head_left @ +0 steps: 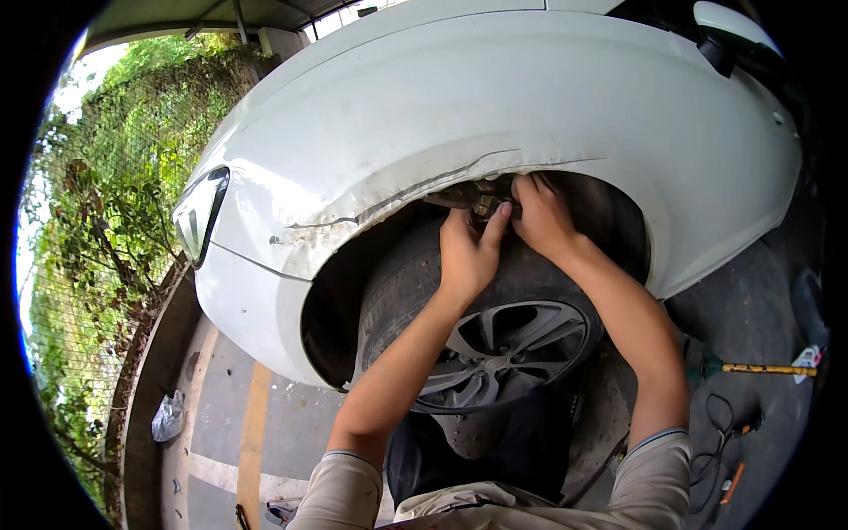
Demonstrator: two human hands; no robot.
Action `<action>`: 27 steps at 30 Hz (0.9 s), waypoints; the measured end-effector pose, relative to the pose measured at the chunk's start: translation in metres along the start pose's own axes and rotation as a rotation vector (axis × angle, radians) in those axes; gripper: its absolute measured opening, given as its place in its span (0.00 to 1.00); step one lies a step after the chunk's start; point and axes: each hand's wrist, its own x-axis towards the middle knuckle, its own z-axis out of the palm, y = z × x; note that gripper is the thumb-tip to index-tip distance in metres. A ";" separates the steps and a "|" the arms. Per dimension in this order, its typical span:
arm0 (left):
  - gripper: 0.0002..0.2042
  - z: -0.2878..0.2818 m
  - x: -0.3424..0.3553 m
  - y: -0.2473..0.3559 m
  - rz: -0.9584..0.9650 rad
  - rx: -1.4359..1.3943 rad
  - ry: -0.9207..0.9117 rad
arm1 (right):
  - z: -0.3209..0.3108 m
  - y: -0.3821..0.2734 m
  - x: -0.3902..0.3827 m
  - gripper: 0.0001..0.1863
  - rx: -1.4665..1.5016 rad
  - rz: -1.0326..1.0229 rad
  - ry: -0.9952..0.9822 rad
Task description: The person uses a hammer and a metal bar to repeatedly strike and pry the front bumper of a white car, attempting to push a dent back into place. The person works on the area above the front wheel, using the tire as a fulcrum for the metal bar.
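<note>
A white car's front fender (424,115) fills the upper view, scraped and dented along its wheel arch (371,212). Under the top of that arch is a dark metal piece with a brass-coloured fitting (484,206), like a clamp or pulling tool; its exact kind is hard to see. My left hand (471,252) grips it from below, thumb raised beside the fitting. On its right side my right hand (541,216) has its fingers curled round it, the fingertips partly hidden in the arch. Below both hands sits the tyre (397,291) with its grey alloy wheel (503,358).
To the right on the floor lie a yellow-and-black handle (768,368), a black cable (720,433) and an orange-handled tool (732,484). A crumpled plastic bag (168,417) lies by the kerb (146,397) at left. Beyond it stands a fence overgrown with plants (115,194).
</note>
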 end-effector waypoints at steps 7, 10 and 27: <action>0.13 -0.001 0.012 -0.009 0.036 0.095 -0.042 | -0.003 0.004 0.009 0.18 -0.065 -0.045 -0.039; 0.13 -0.010 -0.005 -0.002 -0.097 0.288 -0.199 | -0.014 0.015 -0.007 0.20 -0.046 -0.017 -0.046; 0.09 -0.071 -0.063 -0.003 0.240 0.787 -0.153 | -0.057 -0.068 -0.702 0.34 -0.485 2.281 -0.309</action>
